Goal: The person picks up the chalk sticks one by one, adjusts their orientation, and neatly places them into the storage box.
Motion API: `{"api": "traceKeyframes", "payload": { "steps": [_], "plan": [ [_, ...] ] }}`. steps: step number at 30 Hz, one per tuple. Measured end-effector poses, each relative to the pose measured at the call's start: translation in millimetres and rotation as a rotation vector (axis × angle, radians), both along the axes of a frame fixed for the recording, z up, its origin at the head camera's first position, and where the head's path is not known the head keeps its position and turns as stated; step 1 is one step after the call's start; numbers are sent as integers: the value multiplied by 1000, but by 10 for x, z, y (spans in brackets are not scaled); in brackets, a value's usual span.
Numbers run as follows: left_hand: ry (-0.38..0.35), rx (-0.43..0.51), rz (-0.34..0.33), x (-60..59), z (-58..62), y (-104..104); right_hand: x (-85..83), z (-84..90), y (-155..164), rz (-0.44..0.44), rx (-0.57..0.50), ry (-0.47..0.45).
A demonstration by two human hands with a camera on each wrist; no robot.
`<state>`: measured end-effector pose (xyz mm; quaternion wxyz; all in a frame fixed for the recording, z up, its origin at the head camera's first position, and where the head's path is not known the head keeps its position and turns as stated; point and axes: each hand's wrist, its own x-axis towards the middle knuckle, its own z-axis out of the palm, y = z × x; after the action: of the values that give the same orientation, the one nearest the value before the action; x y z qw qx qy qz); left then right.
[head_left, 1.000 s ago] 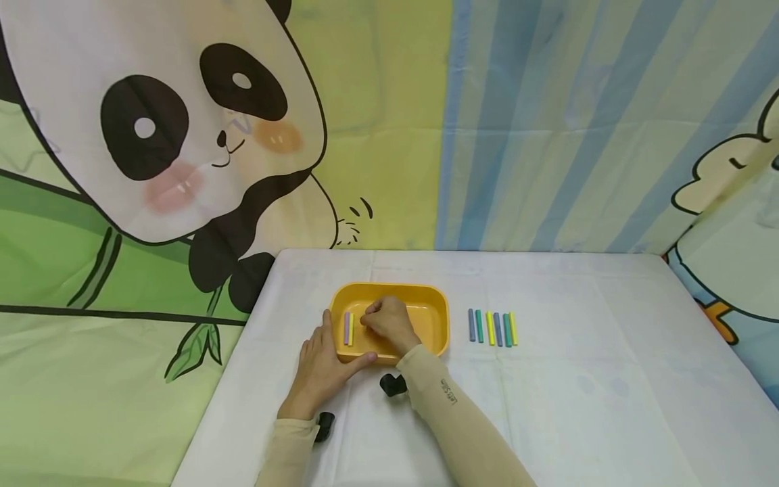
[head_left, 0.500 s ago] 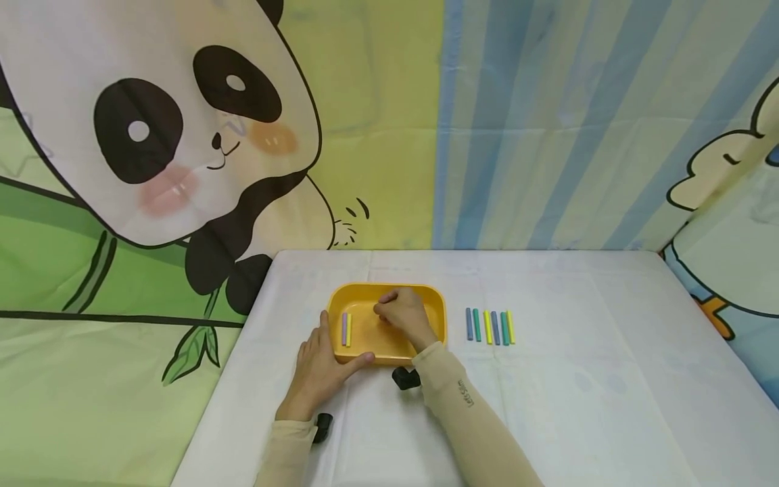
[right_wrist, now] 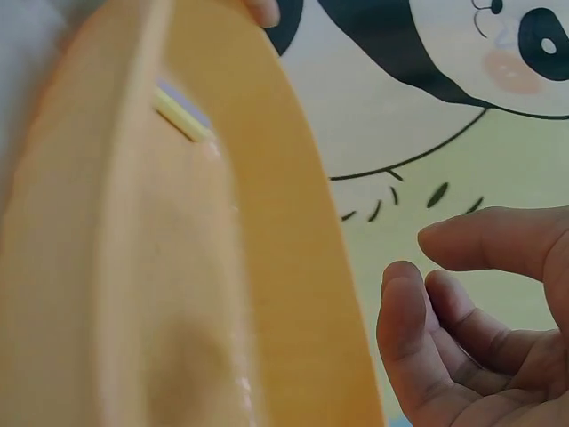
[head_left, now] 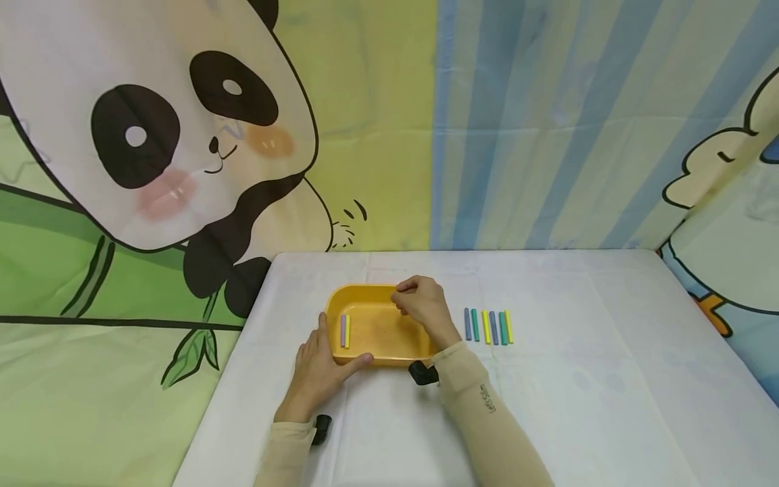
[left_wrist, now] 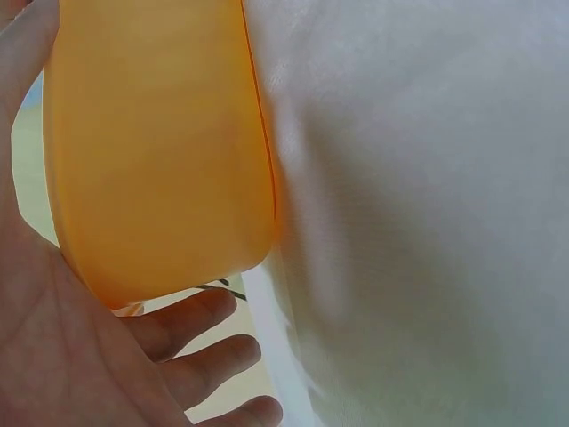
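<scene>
1. We saw the left hand [head_left: 319, 368] resting on the bench [head_left: 578, 379] against the near-left corner of the yellow tray [head_left: 380, 335]; thumb lay along the front rim, fingers along the left wall. Fingers straight, grip spread, pressing rather than clamping.
2. We noted the right hand [head_left: 426, 306] above the tray's far-right part. Fingers loosely curled, nothing betw. them; the right wrist view showed an empty palm [right_wrist: 498, 329].
3. Two sticks lay inside the tray at its left end: a purple stick [head_left: 343, 330] w/ a yellow stick [head_left: 347, 331] just beside it, side by side.
4. We counted a row of six sticks [head_left: 489, 327] on the bench right of the tray, parallel, close together; colours blue-grey, green, yellow, blue-grey, green, yellow.
5. The bench had a white cloth; a panda backdrop [head_left: 158, 128] hung behind.
6. Beige sleeves covered both forearms; black wrist cams [head_left: 422, 373] showed.
</scene>
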<state>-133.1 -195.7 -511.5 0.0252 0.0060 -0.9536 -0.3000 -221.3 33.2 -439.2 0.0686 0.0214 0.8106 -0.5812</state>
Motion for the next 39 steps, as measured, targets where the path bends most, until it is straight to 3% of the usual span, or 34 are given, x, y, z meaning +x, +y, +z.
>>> {"api": "traceKeyframes", "payload": {
  "steps": [21,39],
  "plan": [
    [-31,14,-4,10,23,6,63,232,491,-78,29,34],
    [-27,23,-14,14,8,-13,168,54,992,-168,103,-11]
  ]
}}
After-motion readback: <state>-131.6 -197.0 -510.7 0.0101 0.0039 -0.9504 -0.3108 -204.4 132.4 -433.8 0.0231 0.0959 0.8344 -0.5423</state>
